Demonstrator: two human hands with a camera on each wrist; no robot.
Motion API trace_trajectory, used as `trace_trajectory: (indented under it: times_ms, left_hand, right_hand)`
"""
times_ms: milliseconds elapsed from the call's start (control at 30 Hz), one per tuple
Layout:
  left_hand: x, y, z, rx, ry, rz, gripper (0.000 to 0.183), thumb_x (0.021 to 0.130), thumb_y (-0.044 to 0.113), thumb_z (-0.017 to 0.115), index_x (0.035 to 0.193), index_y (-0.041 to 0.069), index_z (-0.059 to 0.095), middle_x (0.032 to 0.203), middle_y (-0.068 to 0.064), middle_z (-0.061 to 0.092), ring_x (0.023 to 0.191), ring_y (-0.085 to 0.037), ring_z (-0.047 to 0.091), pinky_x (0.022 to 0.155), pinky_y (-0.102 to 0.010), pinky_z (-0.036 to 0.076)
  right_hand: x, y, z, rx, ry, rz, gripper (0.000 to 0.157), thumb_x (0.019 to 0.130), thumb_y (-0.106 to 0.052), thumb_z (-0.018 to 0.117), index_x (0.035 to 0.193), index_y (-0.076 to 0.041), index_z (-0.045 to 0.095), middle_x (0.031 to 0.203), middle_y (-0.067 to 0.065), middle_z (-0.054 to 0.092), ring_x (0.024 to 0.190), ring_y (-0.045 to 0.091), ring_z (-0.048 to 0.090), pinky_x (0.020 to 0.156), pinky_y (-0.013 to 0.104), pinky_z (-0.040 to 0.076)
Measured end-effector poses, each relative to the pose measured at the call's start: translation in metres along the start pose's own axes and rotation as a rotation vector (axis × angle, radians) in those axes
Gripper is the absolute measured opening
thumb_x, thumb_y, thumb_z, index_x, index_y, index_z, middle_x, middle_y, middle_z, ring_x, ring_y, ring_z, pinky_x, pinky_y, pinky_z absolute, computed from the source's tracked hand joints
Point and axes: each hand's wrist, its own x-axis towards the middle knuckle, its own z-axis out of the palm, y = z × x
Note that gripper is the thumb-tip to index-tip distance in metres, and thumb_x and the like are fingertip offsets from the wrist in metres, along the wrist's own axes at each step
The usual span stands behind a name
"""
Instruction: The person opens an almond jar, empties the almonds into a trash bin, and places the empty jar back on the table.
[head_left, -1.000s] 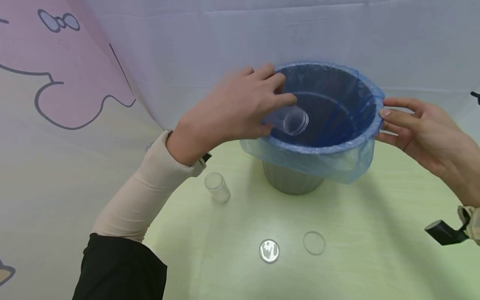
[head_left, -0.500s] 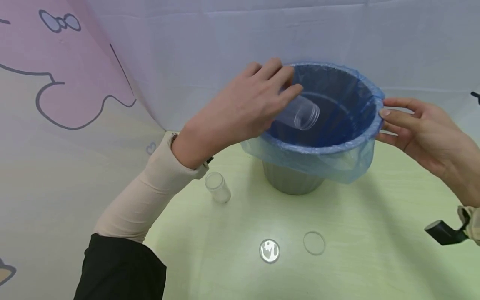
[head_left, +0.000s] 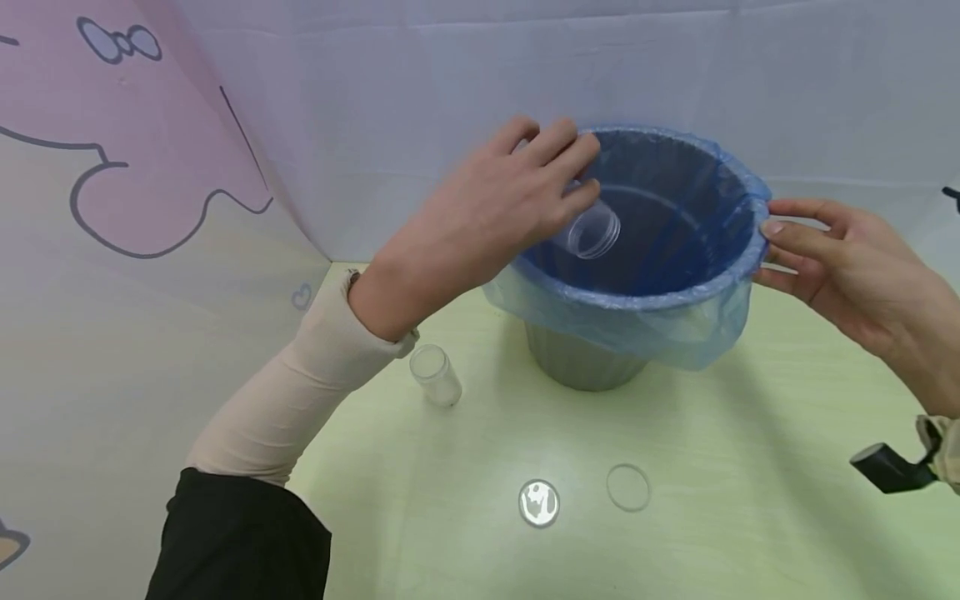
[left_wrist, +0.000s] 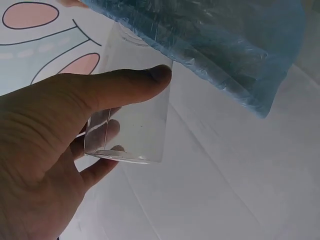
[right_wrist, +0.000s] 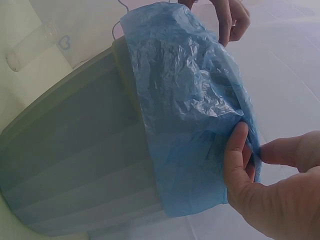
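My left hand [head_left: 510,196] grips a clear plastic jar [left_wrist: 135,120], its thumb and fingers curled round the side. The jar lies tilted over the left rim of a grey bin [head_left: 585,358], its threaded mouth pointing into the bin. A blue bag [head_left: 637,325] lines the bin and folds down over the rim. At the right rim, my right hand [head_left: 847,258] pinches the bag's edge between thumb and fingers, as the right wrist view [right_wrist: 280,190] also shows. No contents show in the jar.
A second clear jar [head_left: 437,377] stands on the pale green table [head_left: 465,533] left of the bin. Nearer the front lie a round shiny lid [head_left: 538,502] and a thin clear ring [head_left: 628,487]. White cloth [head_left: 420,75] hangs behind the bin.
The left hand moved right and up with the jar, swinging its mouth further over the bin, then drew back slightly left. The right hand stayed at the rim.
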Motion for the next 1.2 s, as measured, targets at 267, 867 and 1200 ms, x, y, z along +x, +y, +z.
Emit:
trace_trajectory:
  times_ms: [267, 867, 1200]
  left_hand:
    - [0.0003, -0.0011, -0.0001, 0.023, 0.005, -0.006, 0.043, 0.104, -0.011, 0.032, 0.121, 0.013, 0.064, 0.128, -0.009, 0.056, 0.112, -0.028, 0.049, 0.101, -0.041, 0.045]
    - [-0.0024, -0.0034, -0.0001, -0.151, -0.001, -0.007, 0.034, 0.105, 0.006, 0.044, 0.137, 0.010, 0.057, 0.130, -0.012, 0.055, 0.112, -0.031, 0.050, 0.086, -0.041, 0.046]
    - [-0.0042, -0.0029, 0.0032, -0.057, -0.021, 0.003, 0.041, 0.102, -0.010, 0.034, 0.119, 0.011, 0.065, 0.124, -0.011, 0.056, 0.108, -0.030, 0.048, 0.091, -0.042, 0.043]
  right_hand:
    - [-0.0013, 0.0003, 0.0011, 0.005, 0.002, 0.002, 0.042, 0.106, 0.002, 0.052, 0.144, -0.011, 0.041, 0.123, 0.000, 0.064, 0.094, 0.018, 0.073, 0.076, 0.032, 0.063]
    - [-0.0030, 0.0002, 0.0016, 0.004, 0.000, -0.011, 0.043, 0.106, 0.003, 0.051, 0.144, -0.010, 0.039, 0.124, 0.001, 0.065, 0.093, 0.019, 0.073, 0.076, 0.032, 0.064]
    - [-0.0032, -0.0001, 0.0030, 0.015, 0.003, -0.016, 0.040, 0.105, 0.003, 0.052, 0.142, -0.011, 0.044, 0.123, 0.002, 0.065, 0.092, 0.019, 0.073, 0.075, 0.033, 0.063]
